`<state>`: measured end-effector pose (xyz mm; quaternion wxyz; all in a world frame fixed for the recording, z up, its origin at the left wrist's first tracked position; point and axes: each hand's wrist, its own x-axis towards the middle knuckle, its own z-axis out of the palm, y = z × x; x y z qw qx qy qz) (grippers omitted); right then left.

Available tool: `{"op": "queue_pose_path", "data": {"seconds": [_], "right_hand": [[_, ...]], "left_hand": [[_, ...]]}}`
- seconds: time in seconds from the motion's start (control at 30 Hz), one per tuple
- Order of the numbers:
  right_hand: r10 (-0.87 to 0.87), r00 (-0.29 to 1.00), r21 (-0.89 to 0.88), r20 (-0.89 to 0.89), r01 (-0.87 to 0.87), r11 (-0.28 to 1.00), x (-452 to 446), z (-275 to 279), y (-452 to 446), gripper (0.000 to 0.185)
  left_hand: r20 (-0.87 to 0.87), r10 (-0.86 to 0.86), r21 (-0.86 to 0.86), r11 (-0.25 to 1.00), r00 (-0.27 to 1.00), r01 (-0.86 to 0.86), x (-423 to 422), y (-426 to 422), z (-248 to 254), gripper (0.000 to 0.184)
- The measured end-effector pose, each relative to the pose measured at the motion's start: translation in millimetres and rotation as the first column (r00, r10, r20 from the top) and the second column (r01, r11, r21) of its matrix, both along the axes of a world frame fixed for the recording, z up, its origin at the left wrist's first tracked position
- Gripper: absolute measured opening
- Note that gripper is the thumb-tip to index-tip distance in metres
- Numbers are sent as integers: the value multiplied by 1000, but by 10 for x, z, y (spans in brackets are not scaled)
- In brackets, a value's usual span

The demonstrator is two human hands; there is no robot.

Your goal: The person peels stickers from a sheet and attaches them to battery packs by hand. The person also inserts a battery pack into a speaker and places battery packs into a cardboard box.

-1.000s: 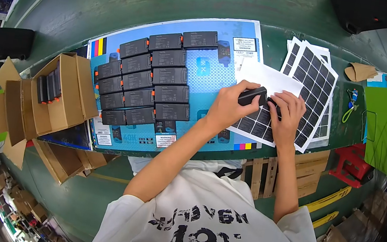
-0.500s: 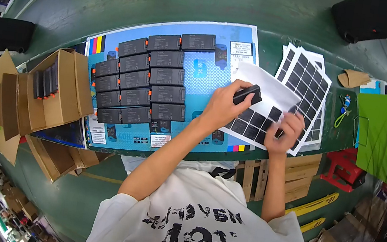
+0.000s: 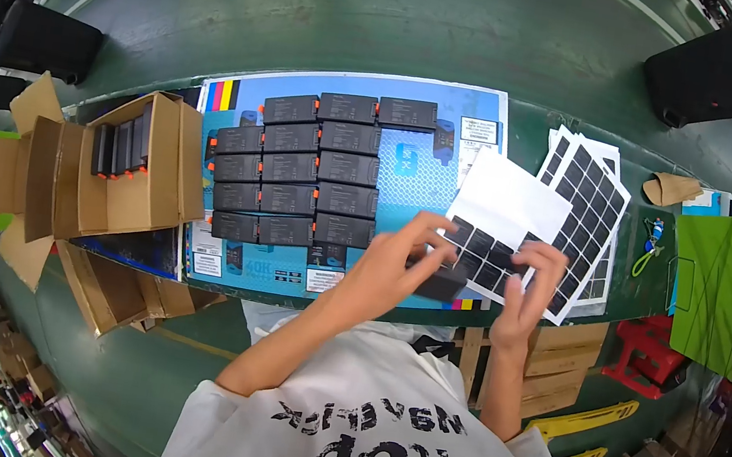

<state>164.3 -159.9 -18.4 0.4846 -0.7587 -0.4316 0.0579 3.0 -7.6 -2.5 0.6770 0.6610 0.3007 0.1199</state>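
Observation:
My left hand [image 3: 391, 265] is at the front of the table, its fingers bent around a dark block [image 3: 445, 285] that is partly hidden under them. To its right, my right hand [image 3: 528, 295] is over the label sheet [image 3: 485, 270], fingers curled and thumb apart, with nothing clearly visible between them. This sheet has black rectangular labels and a bare white backing part [image 3: 513, 194]. Left of my hands, several black battery packs [image 3: 351, 170] with orange tabs lie in rows on a blue printed sheet [image 3: 399, 196].
An open cardboard box [image 3: 176, 172] with several dark packs stands at the left. More label sheets [image 3: 593, 196] lie at the right, near brown paper [image 3: 672, 190] and a green-corded item [image 3: 648, 247]. A red stool [image 3: 646, 351] is below the table's right part.
My left hand has come down and closer to the table's front edge with the block. My right hand has lifted its fingers apart over the labels. The camera view has shifted.

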Motion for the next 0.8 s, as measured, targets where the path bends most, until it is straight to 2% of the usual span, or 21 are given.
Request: {"op": "queue_pose_path", "data": {"seconds": [0.03, 0.07, 0.13, 0.2, 0.27, 0.37, 0.53, 0.63, 0.7, 0.77, 0.8], "right_hand": [[90, 995, -43, -38, -91, 995, -61, 35, 45, 28], [146, 987, -43, -73, -149, 988, -122, -10, 83, 28], [216, 970, -4, -107, -218, 976, -250, -40, 182, 23], [241, 960, 16, -142, -241, 970, -356, -81, 256, 23], [314, 945, 19, -95, -314, 949, -435, -87, 335, 23], [327, 944, 37, -49, -326, 945, -556, -106, 431, 22], [284, 958, 15, -48, -283, 959, -654, -120, 468, 25], [275, 957, 28, -92, -273, 962, -676, -117, 482, 19], [290, 957, 3, -9, -290, 957, -671, -142, 471, 16], [64, 990, 79, -124, -55, 995, -730, -143, 467, 15], [-85, 972, 44, -220, 97, 994, -730, -183, 454, 15]], "left_hand": [[51, 69, 53, 996, 996, -72, -103, -54, -50, 27], [40, 69, 54, 996, 997, -71, -195, -76, -89, 27], [53, 96, 309, 945, 994, -108, -334, -106, -122, 39], [26, 121, 280, 952, 992, -123, -397, -108, -105, 39], [17, 126, 357, 926, 992, -124, -453, -63, -147, 25], [57, 95, 367, 924, 994, -109, -520, -2, -209, 17], [111, 89, 344, 931, 990, -122, -586, 46, -178, 12], [88, 60, 322, 943, 994, -85, -613, 61, -175, 11], [63, 35, 308, 950, 997, -53, -635, 66, -186, 10], [52, 126, 358, 924, 991, -136, -653, 96, -171, 9], [49, 170, 392, 903, 984, -176, -687, 133, -150, 8]]}}
